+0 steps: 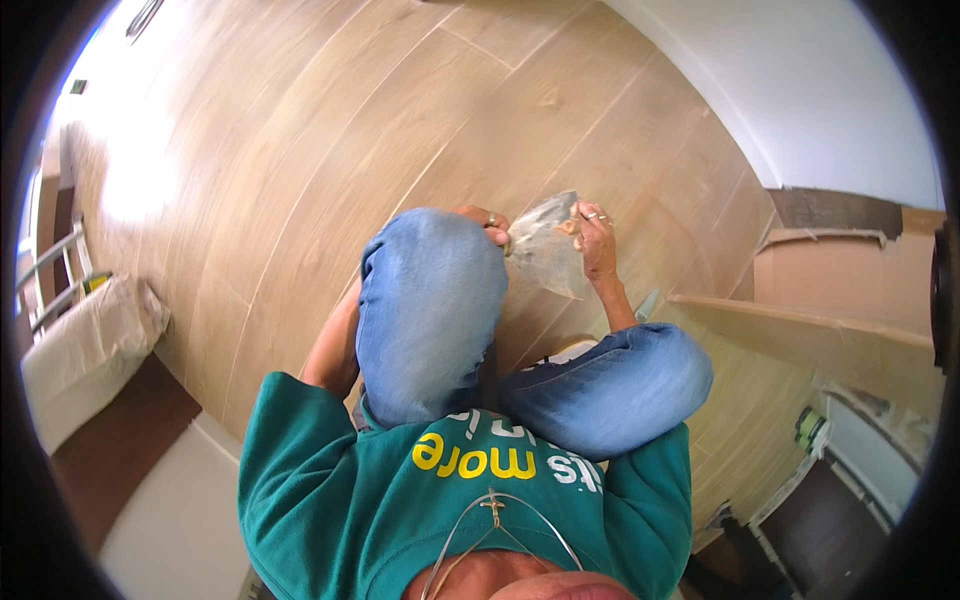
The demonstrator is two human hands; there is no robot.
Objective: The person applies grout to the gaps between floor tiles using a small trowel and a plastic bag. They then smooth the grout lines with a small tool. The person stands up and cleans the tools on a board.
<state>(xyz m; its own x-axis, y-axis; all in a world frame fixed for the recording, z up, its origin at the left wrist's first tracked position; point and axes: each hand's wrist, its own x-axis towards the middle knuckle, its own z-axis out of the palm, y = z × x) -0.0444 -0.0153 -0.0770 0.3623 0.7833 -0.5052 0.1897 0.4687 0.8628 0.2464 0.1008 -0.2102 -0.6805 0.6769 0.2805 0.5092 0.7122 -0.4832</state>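
Observation:
I am crouched on the wood-look floor, jeans-clad knees apart. Past my left knee, my left hand (491, 225) shows in part, its fingers closed on the gathered left end of a clear plastic bag (548, 262). My right hand (594, 235) is raised at the bag's right side, fingers curled and gripping it near its upper corner; small tan bits show at those fingertips, too small to name. The bag spreads between both hands. A pale, blade-like object (646, 305) lies on the floor beside my right forearm, partly hidden.
A cardboard box (840, 280) stands at the right beside a white wall (800, 100). At the left are a metal ladder-like frame (55, 260) and a pale covered bundle (95, 340). Dark panels (820, 510) and a small green object (810, 425) are at the lower right.

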